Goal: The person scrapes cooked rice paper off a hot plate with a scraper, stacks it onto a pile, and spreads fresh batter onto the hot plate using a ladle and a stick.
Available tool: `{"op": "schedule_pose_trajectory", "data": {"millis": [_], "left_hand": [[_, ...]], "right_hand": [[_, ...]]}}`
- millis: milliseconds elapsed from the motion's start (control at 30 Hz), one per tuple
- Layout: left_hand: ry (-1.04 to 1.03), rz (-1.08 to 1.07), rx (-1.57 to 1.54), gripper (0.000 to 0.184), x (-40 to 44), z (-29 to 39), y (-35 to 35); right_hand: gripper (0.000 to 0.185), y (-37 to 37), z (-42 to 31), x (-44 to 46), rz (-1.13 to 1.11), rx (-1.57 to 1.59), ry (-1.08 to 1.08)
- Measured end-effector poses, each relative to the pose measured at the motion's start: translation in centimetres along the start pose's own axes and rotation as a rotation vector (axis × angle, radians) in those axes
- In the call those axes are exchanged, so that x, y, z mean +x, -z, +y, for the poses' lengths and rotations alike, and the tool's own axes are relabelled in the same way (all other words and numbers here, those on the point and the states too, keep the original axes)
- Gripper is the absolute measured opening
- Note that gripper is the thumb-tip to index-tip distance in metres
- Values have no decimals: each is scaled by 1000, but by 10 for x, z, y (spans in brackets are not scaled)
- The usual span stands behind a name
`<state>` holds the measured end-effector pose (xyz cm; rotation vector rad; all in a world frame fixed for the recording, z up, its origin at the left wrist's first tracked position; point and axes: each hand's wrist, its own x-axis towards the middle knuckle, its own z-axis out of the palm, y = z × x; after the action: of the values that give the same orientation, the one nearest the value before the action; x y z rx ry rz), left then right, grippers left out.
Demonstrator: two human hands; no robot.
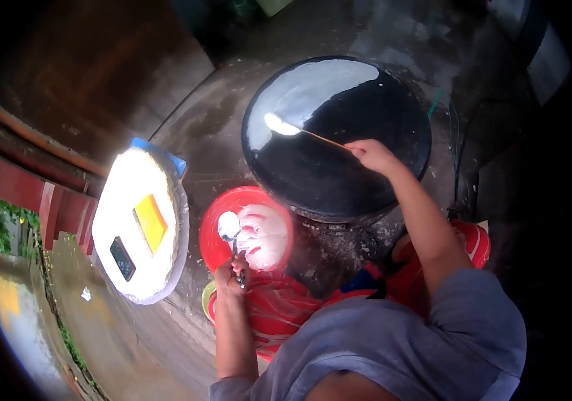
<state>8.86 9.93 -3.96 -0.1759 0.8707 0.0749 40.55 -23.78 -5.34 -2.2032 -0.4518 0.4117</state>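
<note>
A large round black griddle (pixel 359 167) lies in front of me, with a thin pale layer of batter (pixel 319 77) over its far and left parts. My right hand (pixel 374 155) is closed around the end of a thin stick (pixel 326 140). The stick's far end meets a bright white patch on the griddle; whether that is a spreading head or thick batter, I cannot tell. My left hand (pixel 234 270) grips the handle of a ladle (pixel 229 226), its bowl white and above a red basin (pixel 208 224). White batter (pixel 266 230) fills much of that basin.
At the left stands a round, white-topped stack (pixel 122 200), bearing a yellow rectangular item (pixel 151 224) and a dark phone-like rectangle (pixel 123 258). Something blue (pixel 172 159) shows at its far edge. Red-and-white patterned cloth (pixel 276 304) covers my lap beside the basin. Thin cables (pixel 455 134) run right of the griddle.
</note>
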Motion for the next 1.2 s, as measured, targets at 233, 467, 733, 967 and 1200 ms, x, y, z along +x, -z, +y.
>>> {"op": "schedule_pose_trajectory", "data": {"millis": [233, 467, 733, 967, 1200], "left_hand": [[-63, -6, 73, 20, -3, -4, 1], [-41, -23, 79, 22, -7, -3, 5], [-44, -6, 108, 19, -16, 0, 13], [-81, -47, 133, 20, -25, 2, 16], [-68, -109, 168, 27, -29, 1, 21]], "right_hand": [[27, -29, -25, -10, 86, -160, -64], [28, 13, -19, -62, 235, -150, -180], [29, -56, -25, -119, 100, 13, -111], [52, -78, -29, -214, 79, -330, 37], [52, -184, -112, -96, 312, -522, 259]]}}
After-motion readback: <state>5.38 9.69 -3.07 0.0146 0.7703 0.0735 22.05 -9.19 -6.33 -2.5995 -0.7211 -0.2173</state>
